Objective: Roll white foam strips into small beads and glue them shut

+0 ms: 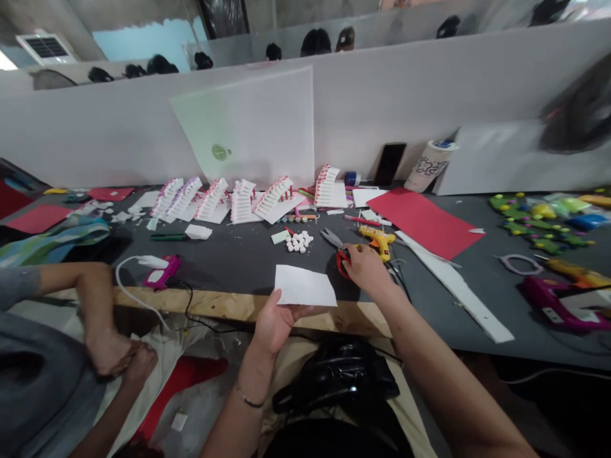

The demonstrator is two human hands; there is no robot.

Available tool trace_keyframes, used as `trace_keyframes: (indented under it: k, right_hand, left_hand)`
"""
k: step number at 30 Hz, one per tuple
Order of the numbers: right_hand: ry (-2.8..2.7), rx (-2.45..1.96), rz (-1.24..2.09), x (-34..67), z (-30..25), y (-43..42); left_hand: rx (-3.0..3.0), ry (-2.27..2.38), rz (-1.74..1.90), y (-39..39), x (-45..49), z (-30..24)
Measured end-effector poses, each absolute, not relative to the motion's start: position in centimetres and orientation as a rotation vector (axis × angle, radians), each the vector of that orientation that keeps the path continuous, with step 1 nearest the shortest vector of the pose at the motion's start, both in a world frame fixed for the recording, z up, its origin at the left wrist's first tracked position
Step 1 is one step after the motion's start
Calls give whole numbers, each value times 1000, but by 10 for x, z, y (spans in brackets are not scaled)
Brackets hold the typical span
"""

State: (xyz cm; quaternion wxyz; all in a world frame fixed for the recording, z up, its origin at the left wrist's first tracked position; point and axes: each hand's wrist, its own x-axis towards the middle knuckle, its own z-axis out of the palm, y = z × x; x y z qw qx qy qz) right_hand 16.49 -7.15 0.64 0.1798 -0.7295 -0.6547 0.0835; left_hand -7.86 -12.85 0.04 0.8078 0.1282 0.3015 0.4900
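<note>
My left hand (275,321) grips a white piece of paper (305,285) by its lower left edge, over the table's wooden front edge. To its right, my right hand (366,268) has its fingers closed at the red handle of a pair of scissors (333,238), whose blades point away to the left. Some of the handle is hidden by the fingers. Just beyond the scissors lies a yellow glue gun (378,238). A small heap of white round pieces (299,242) sits beyond the paper, beside a pale green block (280,237).
Several white stepped models with red parts (242,200) line the back of the dark table (229,254). Red sheet (424,219) and a white strip (458,292) lie at right. A co-worker's hands (119,356) are at left. A purple power socket (162,272) trails cables.
</note>
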Motion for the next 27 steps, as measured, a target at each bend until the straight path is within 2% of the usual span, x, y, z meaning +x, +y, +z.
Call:
trace_keyframes:
  k: [2,6,8,11,19,27]
  right_hand:
    - [-1768,-1974,344,168,7,-88]
    - [-1275,-1503,1202,166,-10,-119]
    - [-1068,-1389,1410,163,-18,-123]
    - [-973,-1396,1361,159,-23,-112]
    - [-1316,-1407,1078,160,-31,-68]
    - [-1316,-1473,901,153,-33,-63]
  left_hand:
    - [261,563,1022,-127,-77,1]
    - [290,493,948,-121,-65,1]
    - [340,563,939,-116,-59,-1]
    - [491,771,1007,-105,-57,-6]
    - [1211,1243,958,-51,-85,-16]
    - [1469,1415,976,-45,-82,-26]
